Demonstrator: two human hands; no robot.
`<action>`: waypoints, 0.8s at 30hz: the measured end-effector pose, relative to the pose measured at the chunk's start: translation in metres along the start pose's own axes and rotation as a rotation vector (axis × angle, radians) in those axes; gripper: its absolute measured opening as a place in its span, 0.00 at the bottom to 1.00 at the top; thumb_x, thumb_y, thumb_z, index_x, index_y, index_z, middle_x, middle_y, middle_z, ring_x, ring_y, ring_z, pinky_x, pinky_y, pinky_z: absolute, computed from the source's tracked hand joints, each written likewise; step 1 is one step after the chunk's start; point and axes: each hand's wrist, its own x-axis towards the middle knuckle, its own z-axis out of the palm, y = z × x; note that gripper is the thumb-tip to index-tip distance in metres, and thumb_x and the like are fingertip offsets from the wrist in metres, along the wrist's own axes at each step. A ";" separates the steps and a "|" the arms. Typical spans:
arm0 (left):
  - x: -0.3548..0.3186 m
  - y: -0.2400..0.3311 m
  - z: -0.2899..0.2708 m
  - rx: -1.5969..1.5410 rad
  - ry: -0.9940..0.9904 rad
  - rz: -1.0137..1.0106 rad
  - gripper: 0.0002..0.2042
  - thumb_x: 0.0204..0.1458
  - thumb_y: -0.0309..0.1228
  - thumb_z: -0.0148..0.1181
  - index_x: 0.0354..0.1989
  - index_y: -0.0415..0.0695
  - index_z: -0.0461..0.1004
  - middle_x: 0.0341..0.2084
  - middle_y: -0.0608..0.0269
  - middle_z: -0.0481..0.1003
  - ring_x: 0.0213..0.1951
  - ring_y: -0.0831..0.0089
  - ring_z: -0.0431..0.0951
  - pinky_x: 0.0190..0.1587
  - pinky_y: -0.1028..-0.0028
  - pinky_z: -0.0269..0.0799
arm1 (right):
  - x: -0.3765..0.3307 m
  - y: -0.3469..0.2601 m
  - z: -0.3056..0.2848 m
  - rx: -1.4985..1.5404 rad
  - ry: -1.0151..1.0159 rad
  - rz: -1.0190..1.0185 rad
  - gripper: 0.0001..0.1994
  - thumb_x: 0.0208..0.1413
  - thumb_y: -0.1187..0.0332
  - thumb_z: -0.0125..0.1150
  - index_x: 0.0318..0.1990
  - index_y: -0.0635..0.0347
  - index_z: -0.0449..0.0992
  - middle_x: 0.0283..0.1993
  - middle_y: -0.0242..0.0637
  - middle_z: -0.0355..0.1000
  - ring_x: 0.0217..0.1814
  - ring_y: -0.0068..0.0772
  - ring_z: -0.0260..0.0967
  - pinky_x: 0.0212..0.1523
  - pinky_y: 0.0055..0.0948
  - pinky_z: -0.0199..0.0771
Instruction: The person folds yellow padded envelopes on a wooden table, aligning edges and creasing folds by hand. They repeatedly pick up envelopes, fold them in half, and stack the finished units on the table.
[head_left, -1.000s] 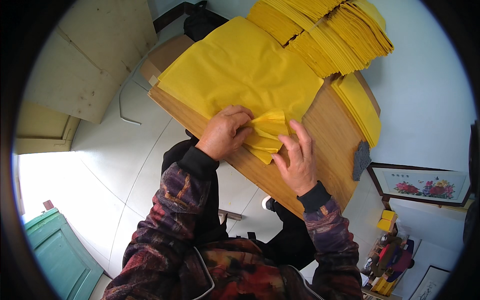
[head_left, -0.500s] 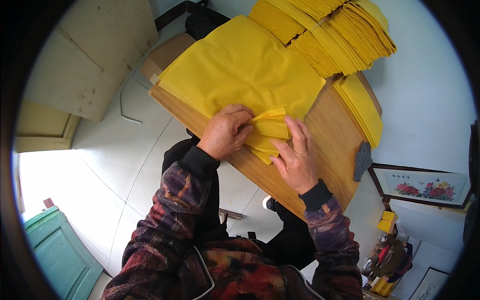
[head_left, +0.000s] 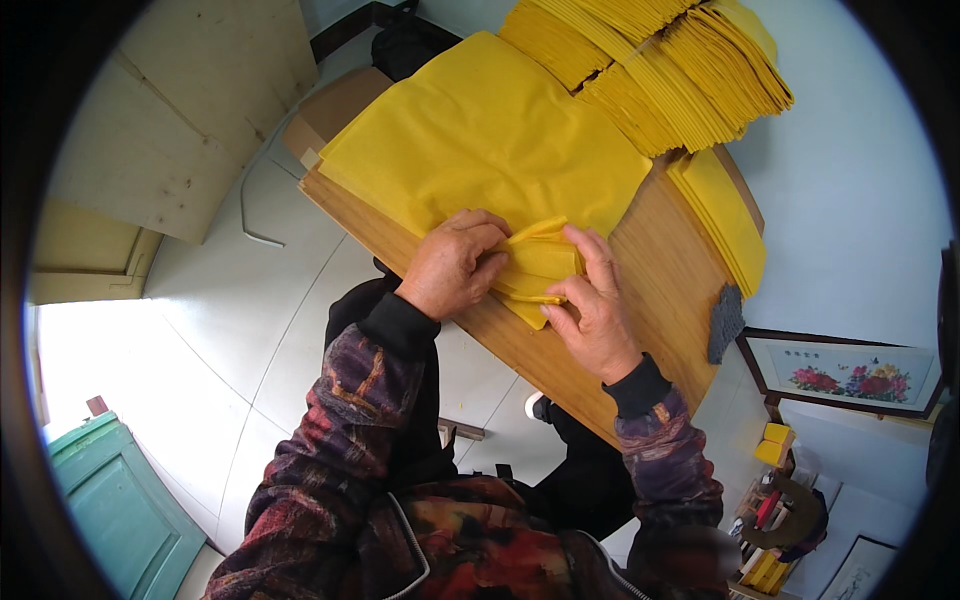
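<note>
A large yellow sheet of soft, felt-like cloth [head_left: 490, 130] lies over the wooden table, and its near corner is gathered into folds. My left hand [head_left: 455, 265] is closed around the bunched part of that corner, fingers curled and thumb pressed in. On the other side of the folds, my right hand [head_left: 595, 310] grips the edges between thumb and bent fingers. The pleated corner [head_left: 540, 262] stands spread between both hands, with a small tip hanging below. My left palm and the cloth inside it are hidden.
Thick stacks of folded yellow cloth [head_left: 690, 75] are piled at the table's far right. Another folded yellow piece [head_left: 720, 215] and a grey cloth [head_left: 725, 322] lie along the right edge of the wooden table [head_left: 650, 270]. A framed flower picture [head_left: 845, 375] stands at right.
My right fingers have curled inward and closed on the folds. The pleats stand higher and more tucked together. My left hand has stayed in place.
</note>
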 end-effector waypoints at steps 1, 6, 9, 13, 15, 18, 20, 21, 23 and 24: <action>0.000 0.000 -0.001 -0.006 -0.012 -0.005 0.06 0.46 0.21 0.59 0.34 0.36 0.74 0.41 0.52 0.75 0.44 0.52 0.74 0.46 0.64 0.71 | 0.001 0.000 0.000 0.014 0.004 0.005 0.09 0.42 0.78 0.69 0.29 0.63 0.72 0.69 0.48 0.55 0.72 0.56 0.49 0.66 0.45 0.58; -0.002 0.002 -0.009 -0.096 -0.081 0.028 0.11 0.41 0.22 0.59 0.35 0.37 0.74 0.43 0.51 0.74 0.47 0.52 0.73 0.51 0.65 0.70 | 0.003 -0.001 -0.002 0.015 0.000 0.014 0.10 0.42 0.78 0.69 0.29 0.62 0.71 0.69 0.48 0.54 0.71 0.56 0.50 0.65 0.44 0.59; -0.002 0.002 -0.010 -0.073 -0.114 0.051 0.13 0.38 0.21 0.58 0.36 0.37 0.74 0.45 0.51 0.73 0.48 0.52 0.72 0.53 0.65 0.69 | 0.003 -0.001 -0.003 0.023 0.008 0.017 0.10 0.43 0.78 0.69 0.29 0.62 0.71 0.69 0.47 0.54 0.71 0.56 0.50 0.65 0.44 0.59; -0.001 0.002 -0.007 -0.028 -0.119 0.059 0.15 0.35 0.19 0.57 0.36 0.38 0.74 0.45 0.52 0.73 0.48 0.52 0.72 0.52 0.65 0.70 | 0.003 -0.002 -0.003 0.009 0.010 0.029 0.10 0.43 0.78 0.69 0.30 0.62 0.71 0.69 0.47 0.54 0.71 0.56 0.51 0.65 0.44 0.59; -0.001 0.001 -0.007 -0.019 -0.124 0.052 0.14 0.35 0.18 0.58 0.36 0.38 0.74 0.45 0.53 0.73 0.48 0.52 0.72 0.51 0.65 0.70 | 0.003 -0.002 -0.002 0.019 0.014 0.033 0.10 0.43 0.77 0.68 0.30 0.62 0.71 0.69 0.47 0.54 0.70 0.56 0.51 0.65 0.44 0.59; -0.002 -0.001 -0.006 -0.009 -0.115 0.053 0.12 0.38 0.19 0.60 0.34 0.37 0.73 0.44 0.53 0.73 0.47 0.53 0.73 0.49 0.65 0.71 | 0.002 -0.001 -0.002 0.023 0.017 0.029 0.11 0.43 0.77 0.69 0.33 0.62 0.71 0.68 0.47 0.55 0.70 0.56 0.52 0.65 0.44 0.60; -0.001 -0.002 -0.004 -0.005 -0.080 0.074 0.09 0.41 0.19 0.62 0.33 0.37 0.73 0.43 0.53 0.73 0.46 0.53 0.73 0.48 0.65 0.71 | 0.000 -0.002 -0.001 0.034 0.030 0.036 0.14 0.43 0.77 0.69 0.36 0.61 0.71 0.68 0.47 0.55 0.70 0.56 0.52 0.64 0.44 0.60; -0.001 -0.002 -0.003 0.001 -0.065 0.075 0.09 0.42 0.20 0.63 0.33 0.37 0.74 0.42 0.54 0.74 0.45 0.53 0.73 0.48 0.65 0.71 | -0.001 -0.002 -0.001 0.045 0.043 0.045 0.15 0.42 0.77 0.70 0.39 0.61 0.72 0.67 0.47 0.55 0.70 0.56 0.52 0.64 0.44 0.60; -0.001 -0.003 -0.001 0.012 -0.035 0.078 0.07 0.44 0.21 0.64 0.32 0.36 0.74 0.40 0.54 0.75 0.43 0.52 0.74 0.46 0.64 0.72 | -0.005 -0.004 0.001 0.028 0.082 0.047 0.20 0.42 0.76 0.71 0.44 0.59 0.72 0.67 0.47 0.56 0.70 0.56 0.52 0.64 0.44 0.61; 0.000 -0.003 0.000 0.005 -0.017 0.063 0.07 0.44 0.21 0.63 0.32 0.36 0.75 0.39 0.54 0.75 0.42 0.52 0.74 0.45 0.64 0.72 | -0.008 -0.004 0.001 -0.001 0.108 0.041 0.22 0.41 0.75 0.71 0.46 0.59 0.71 0.67 0.46 0.56 0.70 0.56 0.52 0.64 0.44 0.62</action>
